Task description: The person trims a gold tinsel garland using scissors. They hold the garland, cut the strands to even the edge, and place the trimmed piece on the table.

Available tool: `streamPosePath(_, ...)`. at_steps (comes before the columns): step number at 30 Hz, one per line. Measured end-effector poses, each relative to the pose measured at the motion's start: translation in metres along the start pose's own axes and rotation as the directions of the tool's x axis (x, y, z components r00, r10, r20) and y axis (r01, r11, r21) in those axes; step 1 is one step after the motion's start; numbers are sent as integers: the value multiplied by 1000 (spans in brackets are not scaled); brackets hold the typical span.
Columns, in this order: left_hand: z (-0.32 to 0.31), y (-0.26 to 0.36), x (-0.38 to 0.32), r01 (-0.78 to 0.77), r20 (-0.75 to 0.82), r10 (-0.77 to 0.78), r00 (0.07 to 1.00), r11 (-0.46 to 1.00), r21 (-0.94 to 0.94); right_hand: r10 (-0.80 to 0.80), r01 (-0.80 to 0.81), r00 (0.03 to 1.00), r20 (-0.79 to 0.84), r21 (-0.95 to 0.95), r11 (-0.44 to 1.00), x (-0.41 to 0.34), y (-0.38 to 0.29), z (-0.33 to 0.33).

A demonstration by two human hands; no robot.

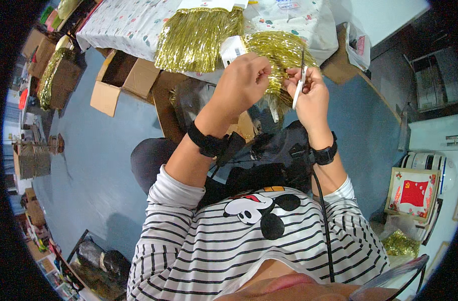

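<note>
Gold tinsel fringe (276,41) with a white printed card (232,50) lies at the table's near edge, its strands hanging over. My left hand (245,77) is curled beside these strands, fingers bent inward. Whether it pinches any strand is hidden. In my right hand (313,94) is a pair of scissors with white handles (299,90), the dark blades (303,60) pointing away from me over the fringe. The right thumb and fingertips also meet at the hanging strands. To the left, another gold tinsel fringe (198,41) hangs from a white card (206,3).
A patterned white cloth (127,26) covers the table. Below it stand an open cardboard box (118,71) and a dark plastic bag (195,96). Another carton (339,67) stands at the right. A black cable (324,225) runs down my shirt from the right wrist.
</note>
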State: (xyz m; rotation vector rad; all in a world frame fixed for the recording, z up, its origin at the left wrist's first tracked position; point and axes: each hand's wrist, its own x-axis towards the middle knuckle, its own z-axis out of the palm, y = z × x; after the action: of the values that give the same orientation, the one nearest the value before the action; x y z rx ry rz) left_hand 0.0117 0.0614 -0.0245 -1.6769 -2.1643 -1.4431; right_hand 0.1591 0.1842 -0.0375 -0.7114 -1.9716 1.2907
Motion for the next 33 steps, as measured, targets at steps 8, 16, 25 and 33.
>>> streamPosePath(8,5,5,3,57,-31,-54,998,995,84,-63,62,992,111,14,998,5,-8,-2)
streamPosePath(16,6,5,4,34,34,-39,999,990,137,20,-20,998,54,-13,1000,20,1,-9)
streamPosePath(25,6,2,6,-43,19,42,999,999,33,-25,38,996,-87,141,989,23,3,-23)
streamPosePath(33,6,-2,6,-69,19,68,997,997,25,-168,172,985,-41,154,973,16,-10,-13)
